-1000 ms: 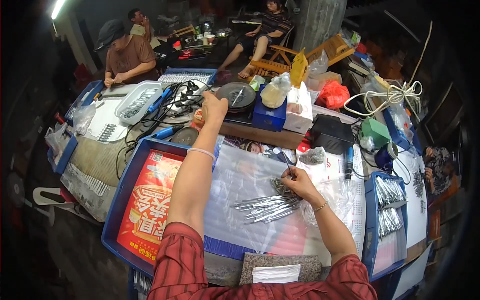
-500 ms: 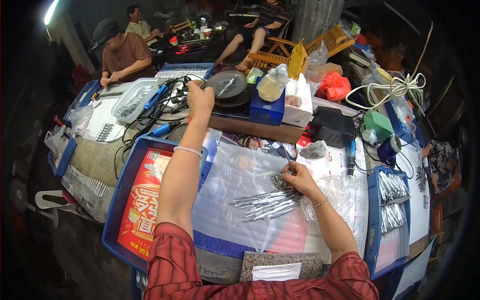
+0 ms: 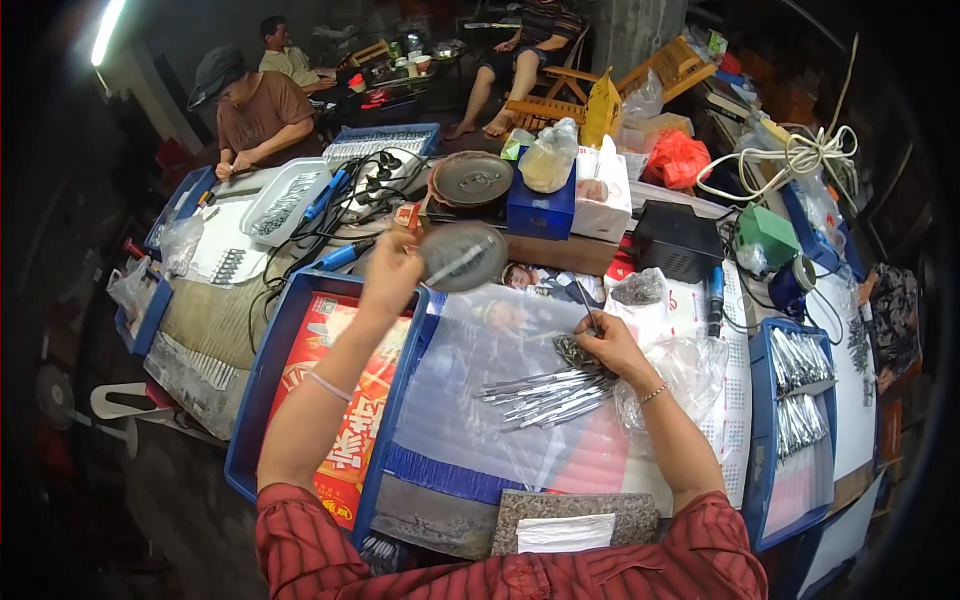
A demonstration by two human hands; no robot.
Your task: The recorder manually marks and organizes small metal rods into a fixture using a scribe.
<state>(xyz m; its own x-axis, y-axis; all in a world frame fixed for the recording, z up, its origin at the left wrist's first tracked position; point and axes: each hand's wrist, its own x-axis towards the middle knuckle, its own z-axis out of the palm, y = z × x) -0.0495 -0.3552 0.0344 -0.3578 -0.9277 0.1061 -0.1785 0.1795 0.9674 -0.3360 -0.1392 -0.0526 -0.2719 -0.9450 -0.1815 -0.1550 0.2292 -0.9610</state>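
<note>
My left hand (image 3: 392,272) holds a round grey metal lid (image 3: 462,256) up over the top edge of a clear plastic sheet (image 3: 470,400). My right hand (image 3: 605,345) rests on that sheet and pinches a thin metal tool (image 3: 585,303) above a small heap of dark metal bits (image 3: 572,352). Just below it lies a bundle of several slim silver metal pieces (image 3: 545,393). A second round metal pan (image 3: 472,178) sits farther back.
A blue tray (image 3: 262,400) with a red printed sheet lies at my left. Another blue tray (image 3: 800,390) with rows of silver pieces is at the right. Boxes (image 3: 541,200), cables and a black device (image 3: 680,240) crowd the back. A person in a cap (image 3: 255,110) works at far left.
My left hand drew back from the far pan toward me, now carrying the round grey lid. My right hand stayed on the plastic sheet.
</note>
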